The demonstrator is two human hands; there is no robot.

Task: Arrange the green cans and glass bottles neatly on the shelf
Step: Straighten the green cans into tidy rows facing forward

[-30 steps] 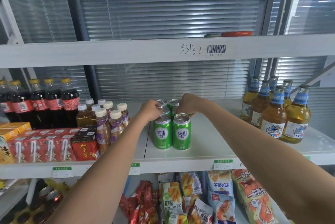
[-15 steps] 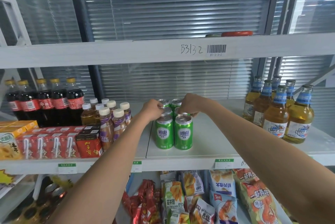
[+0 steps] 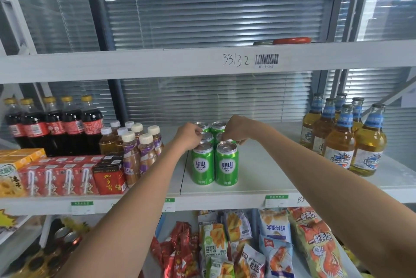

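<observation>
Head view — the only view supplied: the green cans (image 3: pixel 215 154) stand in two columns of three near the middle of the shelf (image 3: pixel 258 178), upright, long axes vertical, pull-tab tops up; the two front cans show their printed labels toward the shelf's front edge. The left hand (image 3: pixel 188 135) rests its fingertips on the tops of the left column's middle and front cans; the right hand (image 3: pixel 235 128) does the same over the right column's middle can. Whether either grip is clamped on a can or merely touching the rims cannot be told, since the fingers curl down behind the can tops. The glass bottles (image 3: pixel 344 136) stand upright in a loose cluster at the right end of the shelf, well apart from the cans, necks up, labels mostly forward. Judgement: the can block appears nearly squared — fine alignment is in hand — while the bottles do not yet form clean rows and remain to be straightened.
</observation>
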